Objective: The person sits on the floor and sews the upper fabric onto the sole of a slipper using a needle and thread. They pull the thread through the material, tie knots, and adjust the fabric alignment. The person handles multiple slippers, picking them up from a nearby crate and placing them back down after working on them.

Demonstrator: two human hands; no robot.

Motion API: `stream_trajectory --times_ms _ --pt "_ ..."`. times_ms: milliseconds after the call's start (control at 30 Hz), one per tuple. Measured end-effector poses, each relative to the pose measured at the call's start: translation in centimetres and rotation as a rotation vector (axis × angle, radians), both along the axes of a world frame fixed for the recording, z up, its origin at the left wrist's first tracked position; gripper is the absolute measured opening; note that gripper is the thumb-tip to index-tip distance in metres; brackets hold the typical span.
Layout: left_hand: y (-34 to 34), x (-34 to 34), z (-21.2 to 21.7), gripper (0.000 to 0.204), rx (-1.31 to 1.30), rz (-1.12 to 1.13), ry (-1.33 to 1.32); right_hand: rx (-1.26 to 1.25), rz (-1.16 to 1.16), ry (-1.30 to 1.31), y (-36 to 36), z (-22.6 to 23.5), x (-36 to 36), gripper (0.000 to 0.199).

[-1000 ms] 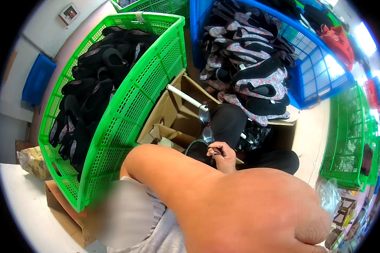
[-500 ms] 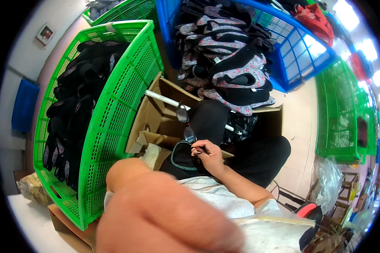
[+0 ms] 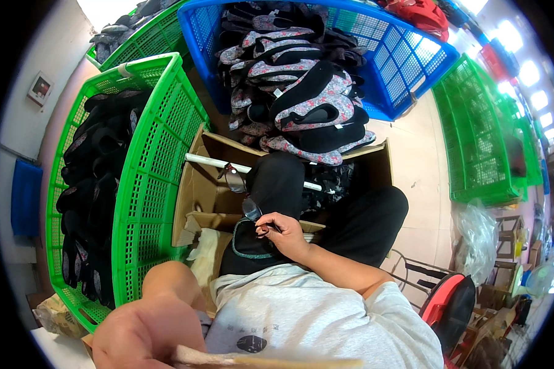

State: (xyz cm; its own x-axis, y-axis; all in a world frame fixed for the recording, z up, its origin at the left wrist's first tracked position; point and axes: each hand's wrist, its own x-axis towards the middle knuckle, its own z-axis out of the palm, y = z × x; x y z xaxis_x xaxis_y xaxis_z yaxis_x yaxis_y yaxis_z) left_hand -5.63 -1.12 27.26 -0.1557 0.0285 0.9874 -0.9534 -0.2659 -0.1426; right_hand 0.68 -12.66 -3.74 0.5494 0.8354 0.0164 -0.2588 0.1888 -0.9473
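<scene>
The right hand (image 3: 283,234) pinches a pair of eyeglasses (image 3: 251,210) near the end of a temple, thumb and fingers drawn close around it, a little below the centre of the frame. The lenses hang out up and to the left, beside the knee of the black trousers (image 3: 274,178). The left hand (image 3: 138,332) looms large and blurred at the lower left, close to the camera; I cannot tell how its fingers stand or whether it holds the pale strip (image 3: 271,361) along the bottom edge. Under the glasses lies a dark fabric piece with teal edging (image 3: 252,254), and just beyond them a white rod (image 3: 212,161) crosses the cardboard box (image 3: 188,184). The weak point, as I judge it, is that small grip at one end — a loosened pinch could drop the glasses into the box, and a jerk of the wrist could knock a lens on the rod or strain the hinge. Farther out, a green basket (image 3: 148,166) of black fabric shoes (image 3: 86,172) fills the left side, and a blue basket (image 3: 406,67) at the top holds floral-lined shoes (image 3: 289,80) piled toward the knees — a bumped knee might unsettle the nearest ones.
</scene>
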Motion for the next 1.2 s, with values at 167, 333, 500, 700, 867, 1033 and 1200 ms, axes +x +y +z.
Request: stream_trajectory --times_ms 167,333,500,700,867,1033,1200 --pt "-0.5 -2.1 1.7 0.024 0.181 0.28 0.487 -0.014 -0.014 -0.012 -0.3 -0.2 0.2 0.014" --pt "-0.8 -2.0 2.1 0.026 0.191 0.233 0.686 -0.01 -0.001 -0.005 -0.1 -0.2 0.2 0.015" --pt "-1.0 -0.4 0.5 0.026 0.152 0.026 0.719 0.013 -0.001 0.016 -0.1 -0.5 0.1 0.014" --pt "-0.9 0.6 -1.2 0.026 0.096 -0.17 0.773 0.029 -0.003 -0.015 -0.1 -0.2 0.2 0.018" --pt "-1.2 0.8 -2.3 0.026 0.058 -0.262 0.813 0.033 0.004 -0.009 0.1 0.0 0.1 0.012" --pt "-2.3 1.0 -3.1 0.026 0.023 -0.361 0.847 0.007 -0.024 -0.016 0.0 -0.2 0.2 0.01" --pt "-3.1 1.4 -3.6 0.027 0.002 -0.437 0.862 -0.019 -0.025 0.003 0.0 -0.2 -0.1 0.011"
